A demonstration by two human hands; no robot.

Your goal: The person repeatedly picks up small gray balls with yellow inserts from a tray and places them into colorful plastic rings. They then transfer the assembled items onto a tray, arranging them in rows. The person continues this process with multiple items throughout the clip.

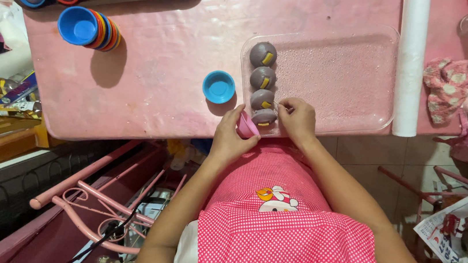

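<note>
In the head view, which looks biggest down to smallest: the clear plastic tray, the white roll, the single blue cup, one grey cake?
1. Clear rectangular plastic tray
2. Long white roll
3. Single round blue plastic cup
4. Grey round cake with yellow strip, only slightly smaller than the cup, so that order is unsure.

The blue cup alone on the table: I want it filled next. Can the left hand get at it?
Probably yes: the blue cup stands apart with bare table between, but the left hand holds a pink cup.

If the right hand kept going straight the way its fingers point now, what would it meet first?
The right hand points left at the nearest grey dumpling in the clear tray. Its fingertips look already at it, so probably that dumpling, then the pink cup in the left hand.
</note>
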